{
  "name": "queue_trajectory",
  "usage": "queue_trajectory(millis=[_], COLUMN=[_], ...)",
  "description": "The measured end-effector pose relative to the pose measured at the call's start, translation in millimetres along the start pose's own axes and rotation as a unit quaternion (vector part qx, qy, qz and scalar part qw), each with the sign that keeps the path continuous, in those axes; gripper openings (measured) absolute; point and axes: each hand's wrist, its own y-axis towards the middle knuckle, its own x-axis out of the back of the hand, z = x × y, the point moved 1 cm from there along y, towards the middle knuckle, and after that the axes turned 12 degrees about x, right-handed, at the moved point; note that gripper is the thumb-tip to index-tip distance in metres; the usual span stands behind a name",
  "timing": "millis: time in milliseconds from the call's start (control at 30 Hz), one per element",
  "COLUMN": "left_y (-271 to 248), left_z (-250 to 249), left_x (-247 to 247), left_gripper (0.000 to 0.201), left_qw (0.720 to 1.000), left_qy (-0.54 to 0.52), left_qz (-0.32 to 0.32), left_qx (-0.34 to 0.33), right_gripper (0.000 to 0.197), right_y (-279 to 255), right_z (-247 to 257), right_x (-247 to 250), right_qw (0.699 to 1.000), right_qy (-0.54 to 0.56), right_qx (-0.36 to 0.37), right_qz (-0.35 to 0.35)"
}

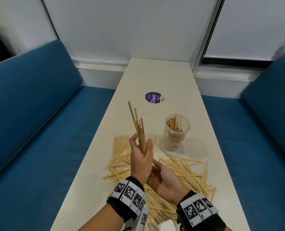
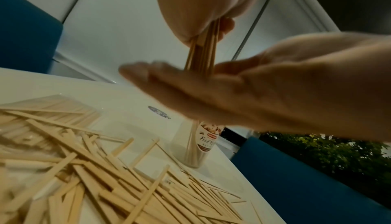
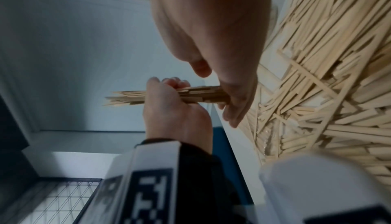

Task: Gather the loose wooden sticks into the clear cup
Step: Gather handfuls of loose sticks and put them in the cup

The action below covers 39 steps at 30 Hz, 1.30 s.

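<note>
Head view: loose sticks (image 1: 180, 170) littering table (image 1: 155, 77), clear cup (image 1: 177, 132) centre-right; left hand (image 1: 141, 157) clasps upright stick bundle (image 1: 139, 129), right hand (image 1: 165, 180) flat, fingers spread under bundle's base.

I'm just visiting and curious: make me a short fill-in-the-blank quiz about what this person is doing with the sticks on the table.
1. The upright bundle of thin wooden sticks is held in the person's ____ hand.
2. The clear plastic cup already has some ____ standing inside it.
3. The round sticker farther along the white table is ____ in colour.
4. The right hand sits under the bundle with its palm facing ____.

Missing words: left; sticks; purple; up
</note>
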Motion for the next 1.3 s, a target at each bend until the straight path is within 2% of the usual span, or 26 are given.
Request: queue_trajectory(millis=[67,133,167,233,267,333,400,467,567,667,733,800,833,867,900,933,1000,1033,1067,1100,1167,1233,1300], left_y=[-0.4,-2.4,-4.5,-8.7,-11.2,-15.4,-19.2,-22.4,-25.9,-26.4,-23.0,-19.2,-17.5,-16.6,-16.7,-17.6,-16.7,-15.5,-14.0,-12.0,-7.2,-1.9,1.1], left_z=[1.4,2.8,3.1,6.0,7.1,10.1,13.7,16.5,16.7,10.4,8.3,9.4,11.5,14.3,16.0,17.2,20.7,23.0,26.4,30.8,39.8,51.2,60.6], left_x=[2.9,5.2,6.2,8.0,8.7,8.8,8.1,7.6,5.6,4.3,5.2,7.0,7.9,8.5,8.7,9.1,12.9,16.3,20.7,24.5,32.6,39.5,45.0], left_gripper=[0.023,0.01,0.01,0.016,0.018,0.018,0.015,0.015,0.017,0.013,0.018,0.018,0.018,0.017,0.016,0.014,0.021,0.023,0.024,0.024,0.025,0.025,0.027], left_qw=[1.0,0.999,0.998,0.994,0.992,0.988,0.982,0.975,0.966,0.968,0.969,0.971,0.971,0.97,0.967,0.964,0.96,0.958,0.956,0.953,0.944,0.925,0.891], left_qy=[0.013,0.017,0.014,0.008,0.009,0.025,0.048,0.066,0.089,0.085,0.072,0.059,0.061,0.064,0.067,0.066,0.057,0.052,0.04,0.022,-0.033,-0.102,-0.163], left_qz=[0.002,0.029,0.048,0.086,0.104,0.139,0.175,0.21,0.239,0.234,0.228,0.223,0.222,0.225,0.232,0.238,0.228,0.217,0.208,0.2,0.171,0.121,0.084], left_qx=[0.011,0.028,0.045,0.065,0.066,0.057,0.043,0.034,0.031,0.038,0.057,0.067,0.064,0.064,0.075,0.097,0.153,0.178,0.202,0.225,0.28,0.346,0.415], right_gripper=[0.038,0.051,0.058,0.064,0.064,0.063,0.058,0.062,0.068,0.046,0.033,0.033,0.034,0.033,0.031,0.03,0.023,0.019,0.015,0.014,0.016,0.03,0.049], right_y=[-6.7,-11.4,-11.2,-8.6,-9.1,-11.4,-14.9,-18.4,-22.6,-21.7,-20.4,-18.7,-17.6,-16.8,-15.4,-14.3,-9.4,-5.6,-0.2,5.7,21.0,36.4,48.4], right_z=[3.3,7.8,10.7,22.6,32.2,54.8,77.5,95.8,112.3,107.9,92.4,74.1,67.0,62.5,61.3,62.3,67.9,70.4,71.4,71.1,64.9,51.4,34.8], right_x=[-1.6,-1.9,0.3,2.4,0.4,-7.4,-16.9,-26.5,-38.4,-41.0,-39.6,-35.7,-32.5,-28.8,-24.1,-18.5,-1.8,9.6,23.0,38.6,74.2,105.6,127.1], right_qw=[0.998,0.982,0.959,0.886,0.854,0.813,0.775,0.721,0.636,0.538,0.498,0.488,0.492,0.514,0.558,0.615,0.716,0.744,0.752,0.748,0.721,0.687,0.636], right_qy=[-0.038,-0.168,-0.268,-0.423,-0.448,-0.438,-0.43,-0.457,-0.546,-0.654,-0.706,-0.723,-0.721,-0.705,-0.675,-0.629,-0.527,-0.499,-0.502,-0.529,-0.611,-0.685,-0.752], right_qx=[0.006,0.011,0.037,0.175,0.256,0.379,0.455,0.51,0.53,0.508,0.463,0.427,0.417,0.412,0.411,0.417,0.438,0.438,0.426,0.4,0.321,0.233,0.162], right_qz=[0.046,0.081,0.088,0.078,0.063,0.061,0.082,0.107,0.126,0.159,0.198,0.238,0.255,0.262,0.253,0.227,0.135,0.08,0.03,-0.011,-0.063,-0.067,-0.051])
